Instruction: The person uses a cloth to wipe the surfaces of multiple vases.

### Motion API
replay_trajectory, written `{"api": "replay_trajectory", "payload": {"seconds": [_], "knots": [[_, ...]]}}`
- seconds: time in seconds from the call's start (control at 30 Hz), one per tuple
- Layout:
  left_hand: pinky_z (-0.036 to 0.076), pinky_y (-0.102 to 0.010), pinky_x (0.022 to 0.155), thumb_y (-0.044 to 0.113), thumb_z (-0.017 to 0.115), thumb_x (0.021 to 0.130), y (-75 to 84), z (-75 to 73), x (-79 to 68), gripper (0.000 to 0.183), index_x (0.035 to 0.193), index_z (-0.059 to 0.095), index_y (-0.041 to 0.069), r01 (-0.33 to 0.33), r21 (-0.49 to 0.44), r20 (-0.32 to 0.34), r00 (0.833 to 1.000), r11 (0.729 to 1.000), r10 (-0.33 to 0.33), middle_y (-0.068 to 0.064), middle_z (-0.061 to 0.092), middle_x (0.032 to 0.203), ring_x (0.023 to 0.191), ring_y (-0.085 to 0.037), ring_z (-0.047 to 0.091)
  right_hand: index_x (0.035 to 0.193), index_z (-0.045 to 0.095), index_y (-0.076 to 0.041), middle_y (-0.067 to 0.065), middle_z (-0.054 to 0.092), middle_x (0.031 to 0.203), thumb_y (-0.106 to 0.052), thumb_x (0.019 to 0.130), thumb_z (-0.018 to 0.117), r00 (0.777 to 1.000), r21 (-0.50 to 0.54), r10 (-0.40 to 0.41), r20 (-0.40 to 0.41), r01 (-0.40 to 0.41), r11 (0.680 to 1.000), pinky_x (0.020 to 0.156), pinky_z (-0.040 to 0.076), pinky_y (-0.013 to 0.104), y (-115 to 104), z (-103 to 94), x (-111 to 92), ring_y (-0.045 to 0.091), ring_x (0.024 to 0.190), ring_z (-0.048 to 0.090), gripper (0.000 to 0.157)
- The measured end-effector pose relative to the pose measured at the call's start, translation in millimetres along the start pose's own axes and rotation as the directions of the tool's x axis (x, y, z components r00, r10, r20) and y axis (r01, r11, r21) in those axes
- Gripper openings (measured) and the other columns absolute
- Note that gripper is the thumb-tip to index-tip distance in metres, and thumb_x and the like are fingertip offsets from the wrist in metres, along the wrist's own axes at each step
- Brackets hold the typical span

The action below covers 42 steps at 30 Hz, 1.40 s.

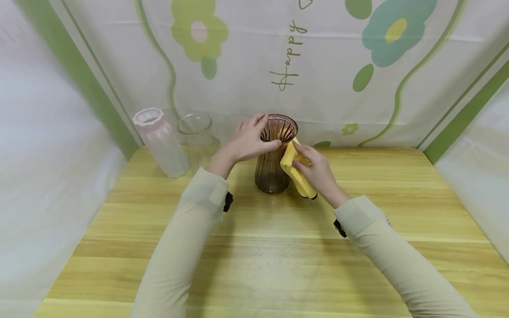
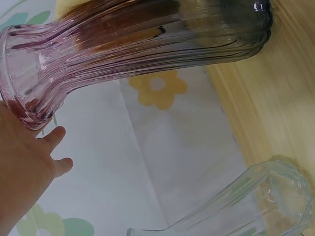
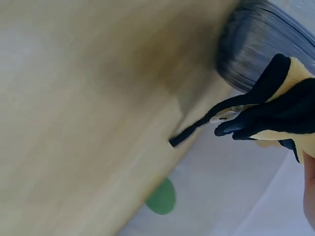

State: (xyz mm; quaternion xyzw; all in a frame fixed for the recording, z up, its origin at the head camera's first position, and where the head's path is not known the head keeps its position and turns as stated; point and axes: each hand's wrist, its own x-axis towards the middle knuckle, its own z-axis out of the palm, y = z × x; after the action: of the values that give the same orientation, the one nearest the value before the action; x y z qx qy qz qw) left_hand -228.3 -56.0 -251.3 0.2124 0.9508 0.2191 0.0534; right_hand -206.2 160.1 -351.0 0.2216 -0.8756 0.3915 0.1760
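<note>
A ribbed brown glass vase (image 1: 272, 165) with a flared rim stands upright on the wooden table. My left hand (image 1: 251, 140) holds it at the rim from the left, thumb in front; in the left wrist view the same hand (image 2: 24, 167) shows beside the purplish rim. A yellow cloth (image 1: 292, 165) is pinched between the thumb and fingers of my right hand (image 1: 316, 170), against the vase's right side below the rim. The cloth's black edging (image 3: 275, 108) hangs near the vase's base in the right wrist view; only a bit of that hand shows there.
To the left of the brown vase stand a clear glass vase (image 1: 196, 143) and a frosted pinkish-white vase (image 1: 161, 143). Behind them hangs a white curtain (image 1: 246, 57) with printed flowers, close to the back edge of the wooden table (image 1: 262, 265).
</note>
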Motion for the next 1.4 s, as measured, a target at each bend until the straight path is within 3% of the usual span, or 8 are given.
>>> {"api": "replay_trajectory", "payload": {"seconds": [0.23,0.43,0.73,0.87,1.07,1.2,1.4], "knots": [[0.0,-0.05,0.123,0.064,0.048,0.087,1.1,1.7,-1.5,0.095,0.155,0.009,0.01,0.007,-0.003,-0.024,1.0,1.0,-0.007,-0.008,0.008,0.163,0.15,-0.031,0.006,0.139,0.048,-0.006,0.026,0.057,0.128,-0.007,0.089,0.064,0.989,-0.087,0.068,0.13,-0.057,0.995,0.101,0.046,0.052,20.1,10.8,-17.9,0.042,0.117,0.056,0.053],[0.0,-0.05,0.122,0.065,0.05,0.086,2.2,3.5,-1.3,0.096,0.155,0.009,0.012,0.015,-0.01,-0.035,0.999,1.0,-0.015,-0.007,0.008,0.163,0.15,-0.032,0.006,0.139,0.049,-0.007,0.027,0.055,0.13,-0.01,0.09,0.063,0.979,-0.157,0.067,0.191,-0.037,0.987,0.099,0.048,0.052,31.2,15.0,-29.4,0.043,0.116,0.056,0.051],[0.02,-0.05,0.119,0.062,0.056,0.085,2.8,5.3,-3.4,0.095,0.154,0.014,0.013,0.018,-0.076,-0.072,0.997,0.997,-0.023,-0.012,0.014,0.158,0.146,-0.031,0.014,0.136,0.053,-0.006,0.026,0.059,0.126,-0.007,0.086,0.067,0.994,-0.077,0.032,0.101,-0.024,0.997,0.098,0.048,0.052,20.7,5.3,-17.8,0.042,0.115,0.058,0.051],[0.021,-0.049,0.119,0.062,0.056,0.085,1.9,3.4,-3.6,0.094,0.154,0.016,0.012,0.02,-0.053,-0.069,0.997,0.998,-0.024,-0.01,0.017,0.158,0.145,-0.03,0.016,0.134,0.053,-0.002,0.023,0.058,0.129,-0.004,0.084,0.068,1.0,-0.013,-0.009,0.0,0.009,1.0,0.101,0.047,0.049,10.4,-1.1,-6.9,0.039,0.117,0.057,0.051],[0.015,-0.049,0.121,0.06,0.054,0.085,1.1,-0.4,-1.1,0.094,0.154,0.015,0.009,0.016,-0.012,-0.034,0.999,1.0,-0.016,-0.009,0.016,0.16,0.147,-0.033,0.015,0.134,0.053,-0.002,0.021,0.058,0.131,-0.001,0.084,0.068,0.989,0.047,-0.034,-0.141,0.041,0.998,0.103,0.046,0.046,-6.2,-9.4,6.9,0.037,0.121,0.056,0.052],[0.011,-0.051,0.122,0.056,0.053,0.086,0.8,-1.3,-1.2,0.092,0.154,0.013,0.009,0.014,-0.03,-0.009,1.0,0.999,-0.014,-0.01,0.012,0.162,0.148,-0.036,0.01,0.135,0.051,0.0,0.022,0.056,0.133,0.0,0.084,0.068,0.994,0.035,-0.014,-0.11,0.018,0.999,0.104,0.046,0.046,-12.5,-10.2,9.9,0.037,0.123,0.054,0.054],[0.008,-0.055,0.121,0.056,0.053,0.086,-0.1,-0.1,-3.0,0.094,0.154,0.009,0.01,0.008,-0.071,-0.006,1.0,0.997,-0.008,-0.009,0.006,0.163,0.149,-0.037,0.006,0.137,0.048,0.002,0.025,0.052,0.136,-0.002,0.085,0.068,1.0,-0.028,0.005,0.025,-0.004,1.0,0.107,0.043,0.049,-8.6,-3.9,6.1,0.04,0.124,0.052,0.055]]}}
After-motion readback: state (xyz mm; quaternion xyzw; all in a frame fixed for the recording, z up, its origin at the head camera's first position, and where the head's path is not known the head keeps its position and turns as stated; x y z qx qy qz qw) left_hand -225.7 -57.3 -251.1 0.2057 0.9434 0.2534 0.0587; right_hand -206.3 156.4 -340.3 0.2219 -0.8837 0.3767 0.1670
